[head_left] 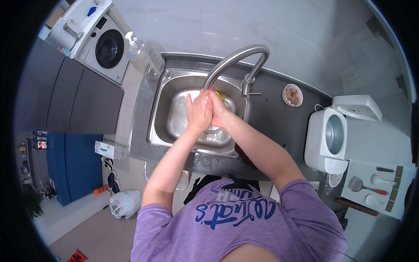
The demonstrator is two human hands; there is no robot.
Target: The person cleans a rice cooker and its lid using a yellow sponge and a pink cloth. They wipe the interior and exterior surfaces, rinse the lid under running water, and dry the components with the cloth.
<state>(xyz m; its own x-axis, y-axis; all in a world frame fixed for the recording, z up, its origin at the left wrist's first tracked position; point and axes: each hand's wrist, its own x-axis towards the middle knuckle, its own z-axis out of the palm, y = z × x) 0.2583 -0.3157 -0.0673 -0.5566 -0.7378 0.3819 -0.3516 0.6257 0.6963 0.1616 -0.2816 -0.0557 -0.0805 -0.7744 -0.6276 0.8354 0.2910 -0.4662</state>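
The left hand point(199, 112) and the right hand point(219, 112) are pressing together over the middle of the sink point(171, 120), fingers pointing toward its back edge. One digit of the left hand is standing out to the left; the rest of both hands are meeting closely, and I cannot tell whether anything is lying between them. The faucet point(227, 63) is rising beside the sink's back right corner and arching leftward, its spout ending right at the fingertips. A yellow thing point(220, 95) is showing just beyond the right hand's fingers, near the sink's back edge, mostly hidden. Two clear bottles point(155, 63) are standing by the worktop's back left corner. On the worktop point(275, 117), right of the sink, a small white bowl point(284, 99) is holding brown pieces near the back edge, and a white rice cooker point(315, 142) is sitting open toward the right end.
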